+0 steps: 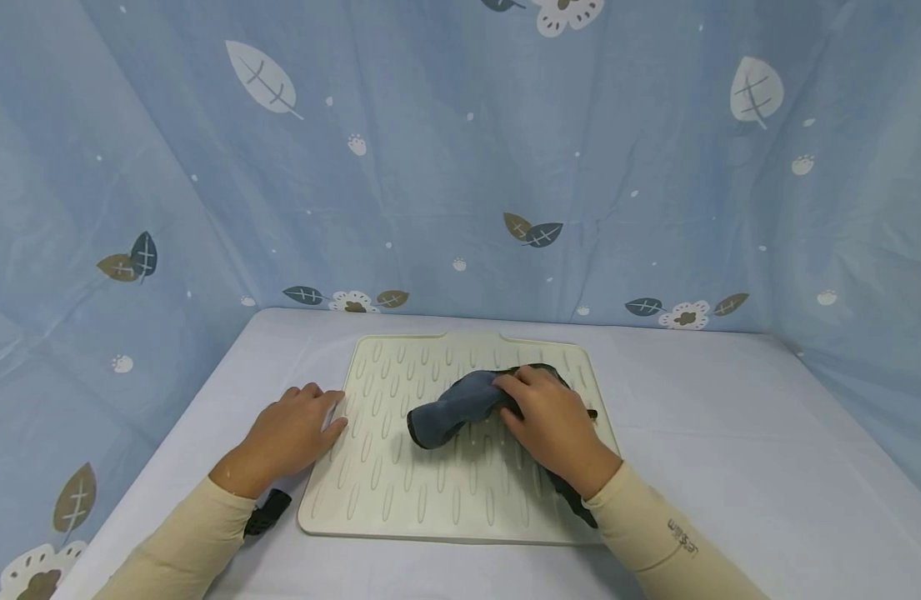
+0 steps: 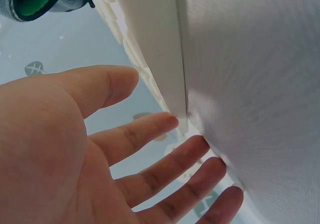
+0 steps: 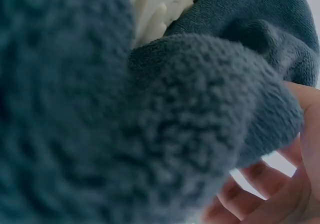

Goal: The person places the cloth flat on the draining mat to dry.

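Observation:
A dark blue, fuzzy cloth with a black edging lies bunched on a cream ribbed mat. My right hand grips the cloth's bunched middle from above; the right wrist view shows thumb and fingers about a fold of the fuzzy cloth. Part of the cloth is hidden under this hand and forearm. At the mat's left edge rests my left hand, holding nothing. Its fingers are spread and extended along the mat's side in the left wrist view, where a bright green inner face of the cloth also shows.
The mat lies on a white-covered table. Behind and at both sides hangs a blue curtain with leaf and flower prints. A small black object is beside the left sleeve.

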`<state>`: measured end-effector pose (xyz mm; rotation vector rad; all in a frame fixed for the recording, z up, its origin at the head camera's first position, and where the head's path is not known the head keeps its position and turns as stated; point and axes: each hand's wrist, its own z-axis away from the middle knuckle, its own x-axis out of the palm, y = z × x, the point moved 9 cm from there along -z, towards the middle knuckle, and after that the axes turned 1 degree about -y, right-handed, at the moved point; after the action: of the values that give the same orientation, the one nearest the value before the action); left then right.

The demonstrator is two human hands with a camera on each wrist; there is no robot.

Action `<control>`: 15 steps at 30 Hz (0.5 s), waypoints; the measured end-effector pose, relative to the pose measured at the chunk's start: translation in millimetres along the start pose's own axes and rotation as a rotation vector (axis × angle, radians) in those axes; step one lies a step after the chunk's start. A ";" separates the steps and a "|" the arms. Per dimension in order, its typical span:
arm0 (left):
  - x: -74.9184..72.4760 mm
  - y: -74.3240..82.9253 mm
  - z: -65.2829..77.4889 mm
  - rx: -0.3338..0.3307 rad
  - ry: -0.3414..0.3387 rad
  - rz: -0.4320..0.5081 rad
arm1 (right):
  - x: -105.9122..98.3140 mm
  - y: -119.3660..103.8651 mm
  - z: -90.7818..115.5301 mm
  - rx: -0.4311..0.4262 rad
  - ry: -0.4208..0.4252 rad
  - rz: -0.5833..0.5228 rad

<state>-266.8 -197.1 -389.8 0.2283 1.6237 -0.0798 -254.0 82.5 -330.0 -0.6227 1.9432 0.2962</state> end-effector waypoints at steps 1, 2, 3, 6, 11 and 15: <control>0.2 -0.1 -0.1 -0.003 -0.003 0.000 | 1.8 -0.1 0.4 0.001 -0.017 0.003; 0.3 -0.1 -0.2 -0.005 -0.006 0.000 | 3.5 -0.3 0.7 0.002 -0.033 0.008; 0.4 -0.1 -0.2 -0.006 -0.008 0.001 | 5.1 -0.6 1.4 0.002 -0.051 0.013; 0.3 0.0 -0.4 -0.006 -0.010 0.004 | 10.3 -1.9 3.5 -0.006 -0.098 0.034; 0.9 -0.5 -1.1 0.000 -0.009 0.001 | 16.5 -3.7 7.5 -0.022 -0.147 0.043; 0.7 -0.1 -1.3 0.005 -0.005 0.000 | 18.9 -4.4 10.9 -0.031 -0.162 0.038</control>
<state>-268.1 -196.9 -390.3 0.2318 1.6188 -0.0850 -249.6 78.4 -351.5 -0.5649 1.7992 0.3899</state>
